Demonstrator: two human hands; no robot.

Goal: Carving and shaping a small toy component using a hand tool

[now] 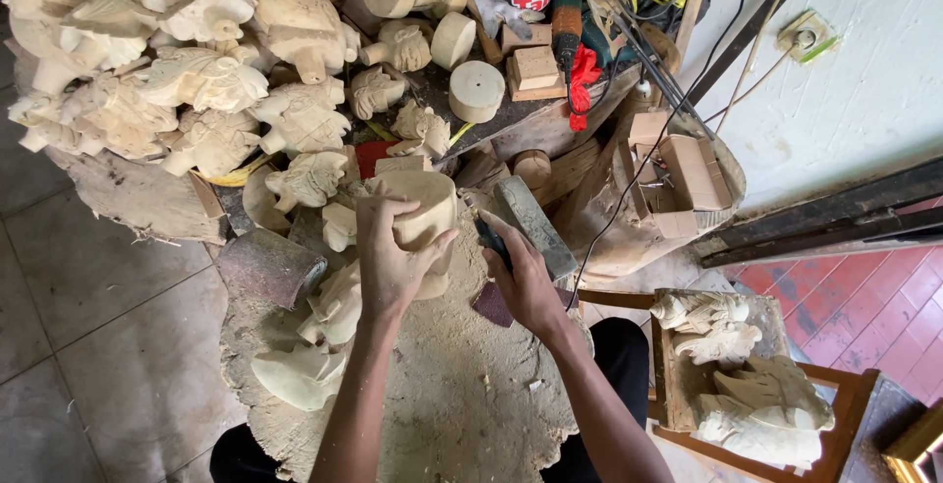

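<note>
A pale, smooth, rounded wooden block (pixel 422 210) is clamped by the left hand (pixel 391 265) on the rough, sawdust-covered stump (pixel 462 395) used as a desk. A dark tool handle (pixel 494 243) is gripped by the right hand (pixel 526 286), close beside the block. Many pale carved wooden figures (pixel 196 70) are piled behind.

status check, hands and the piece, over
Left hand gripping pale wood block on the stump. Right hand holding a dark tool at the block's side. Carvings crowd the left, mallet close right.
</note>
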